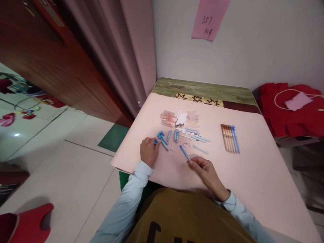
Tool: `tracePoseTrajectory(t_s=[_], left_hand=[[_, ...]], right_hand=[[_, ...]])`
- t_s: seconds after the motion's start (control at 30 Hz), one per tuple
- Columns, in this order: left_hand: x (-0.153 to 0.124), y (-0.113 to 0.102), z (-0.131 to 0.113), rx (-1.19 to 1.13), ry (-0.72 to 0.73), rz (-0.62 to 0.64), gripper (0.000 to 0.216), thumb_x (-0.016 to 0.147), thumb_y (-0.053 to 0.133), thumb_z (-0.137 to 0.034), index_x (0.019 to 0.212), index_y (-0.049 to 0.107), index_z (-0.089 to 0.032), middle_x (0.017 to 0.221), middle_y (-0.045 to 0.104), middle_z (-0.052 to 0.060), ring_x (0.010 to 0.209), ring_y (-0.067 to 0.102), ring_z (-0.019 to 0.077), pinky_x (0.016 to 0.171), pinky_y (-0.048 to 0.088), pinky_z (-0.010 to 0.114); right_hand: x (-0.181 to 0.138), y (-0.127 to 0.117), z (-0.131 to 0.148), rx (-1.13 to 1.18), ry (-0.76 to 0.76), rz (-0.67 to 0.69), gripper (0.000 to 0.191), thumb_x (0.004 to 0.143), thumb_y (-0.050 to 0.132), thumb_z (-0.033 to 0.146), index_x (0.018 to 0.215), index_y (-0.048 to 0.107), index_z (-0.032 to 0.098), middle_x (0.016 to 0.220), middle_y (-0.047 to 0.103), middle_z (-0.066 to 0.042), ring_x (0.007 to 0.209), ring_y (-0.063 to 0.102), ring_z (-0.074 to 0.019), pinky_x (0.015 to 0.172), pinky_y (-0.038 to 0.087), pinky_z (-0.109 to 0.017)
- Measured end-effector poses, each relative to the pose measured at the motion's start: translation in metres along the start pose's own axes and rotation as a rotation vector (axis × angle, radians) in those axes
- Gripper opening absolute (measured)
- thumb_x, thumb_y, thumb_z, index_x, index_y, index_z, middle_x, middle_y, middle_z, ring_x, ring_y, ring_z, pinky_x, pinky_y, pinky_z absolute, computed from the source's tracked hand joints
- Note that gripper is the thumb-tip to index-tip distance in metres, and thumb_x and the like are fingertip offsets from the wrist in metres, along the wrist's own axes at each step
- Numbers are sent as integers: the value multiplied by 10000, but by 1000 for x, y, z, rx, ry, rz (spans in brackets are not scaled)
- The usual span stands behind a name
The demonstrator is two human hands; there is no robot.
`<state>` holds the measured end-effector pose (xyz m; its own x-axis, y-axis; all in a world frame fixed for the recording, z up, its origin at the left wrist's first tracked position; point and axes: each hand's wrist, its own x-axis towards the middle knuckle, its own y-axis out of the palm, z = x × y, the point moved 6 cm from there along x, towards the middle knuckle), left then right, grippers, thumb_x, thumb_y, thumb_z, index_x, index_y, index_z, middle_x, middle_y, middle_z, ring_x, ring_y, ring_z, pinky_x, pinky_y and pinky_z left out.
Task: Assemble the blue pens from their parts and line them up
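My right hand [206,170] pinches a blue pen [184,152] by its lower end, the pen slanting up and left over the table. Off to the left, my left hand [149,152] has its fingertips closed on a small dark-blue piece [155,142], which looks like a pen topper. Beside it lie a little pile of blue toppers [161,135] and several short blue barrel pieces [165,145]. Pale blue tubes [201,138] are spread near the pen. Behind them sit white refills [180,119] with dark tips, brownish barrels [167,118] and pale beige tubes [192,118].
A row of brown-topped and blue-topped pens [230,139] lies on the right of the pink-covered table [253,189]. Small clear bits [186,144] lie near the middle. A red-covered seat [270,114] stands at right, a red stool [35,222] at lower left.
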<state>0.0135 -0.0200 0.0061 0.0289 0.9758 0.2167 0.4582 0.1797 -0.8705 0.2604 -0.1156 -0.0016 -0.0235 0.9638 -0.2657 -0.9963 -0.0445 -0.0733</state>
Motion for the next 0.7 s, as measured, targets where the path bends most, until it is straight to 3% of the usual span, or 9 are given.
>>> tracePoseTrajectory(t_s=[0.27,0.33,0.43,0.57,0.7], left_hand=[[10,0,-3,-125,-2,-97,167,839,626,-317,934,689,-195,961,668,98,961,575,274,894,421,426],[12,-4,0,-245,-50,-161,157,805,666,-308,914,684,-196,939,681,83,922,590,252,886,436,415],[13,-10,0,-603,-181,-206,229,770,710,-318,957,669,-193,830,681,36,739,597,179,758,487,348],[5,-7,-23,-1162,-375,-71,338,673,805,-320,924,646,-159,760,682,12,638,603,125,603,484,262],[-14,7,-51,-1471,-576,134,400,610,849,-262,928,637,-141,740,690,7,632,649,119,649,541,267]], right_hand=[[-5,-2,1,17,29,-11,408,791,681,560,775,693,153,710,640,-39,659,528,-142,618,407,-259],[-6,-4,2,19,28,-17,406,788,685,560,782,699,154,713,646,-43,662,533,-145,618,409,-260],[-8,-7,3,20,21,-29,401,785,691,558,787,703,157,716,652,-49,666,540,-149,622,419,-263],[-11,-7,4,39,21,-22,405,778,699,562,796,704,157,718,648,-49,665,541,-149,635,442,-267],[-13,-5,2,48,28,-19,433,769,699,580,844,706,154,724,643,-48,668,547,-153,630,455,-268]])
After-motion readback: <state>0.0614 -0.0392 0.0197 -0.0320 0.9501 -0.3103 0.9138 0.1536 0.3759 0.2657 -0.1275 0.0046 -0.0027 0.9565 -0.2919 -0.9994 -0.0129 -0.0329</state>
